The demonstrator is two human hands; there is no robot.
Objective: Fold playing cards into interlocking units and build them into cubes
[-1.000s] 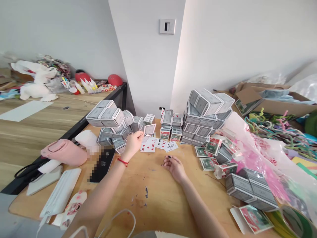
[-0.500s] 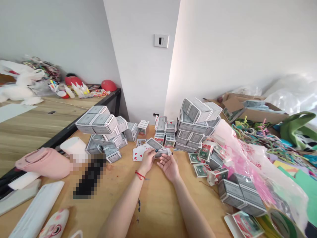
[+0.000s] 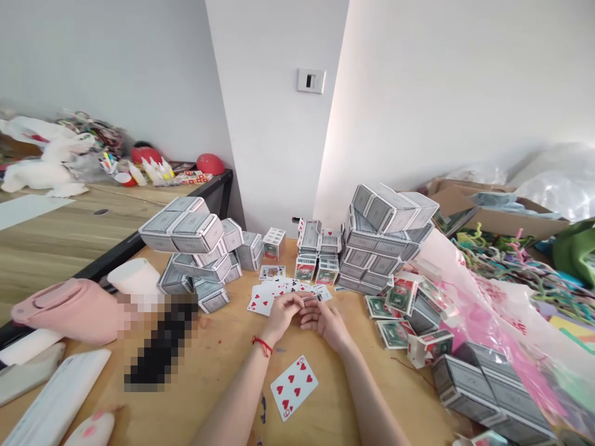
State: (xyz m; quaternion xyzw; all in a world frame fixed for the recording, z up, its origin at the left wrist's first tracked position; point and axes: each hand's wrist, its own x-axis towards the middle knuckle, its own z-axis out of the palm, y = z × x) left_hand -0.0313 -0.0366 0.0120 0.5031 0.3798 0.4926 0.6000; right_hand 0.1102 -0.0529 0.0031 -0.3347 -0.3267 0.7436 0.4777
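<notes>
My left hand [image 3: 283, 316] and my right hand [image 3: 328, 323] are close together over the table, fingers curled toward each other. Between them are playing cards [image 3: 312, 297], seen almost edge-on and mostly hidden by the fingers, so how many I cannot tell. The left fingers pinch at the near side and the right hand cradles the other end. Just beyond, a fan of face-up cards [image 3: 261, 298] lies on the wood, with a picture card [image 3: 273, 272] behind it. A six of hearts [image 3: 294, 388] rests face up between my forearms.
Stacked grey card boxes stand at left [image 3: 195, 232] and right [image 3: 372, 241]. Small card boxes in red and green [image 3: 395, 331] lie to the right, near pink plastic wrapping [image 3: 465, 291]. A pink pouch [image 3: 74, 310] and a white keyboard-like bar [image 3: 60, 396] lie left.
The six of hearts now lies face up between my forearms. The card raised in my left hand is gone from view, and both hands have drawn together. The camera view has shifted slightly.
</notes>
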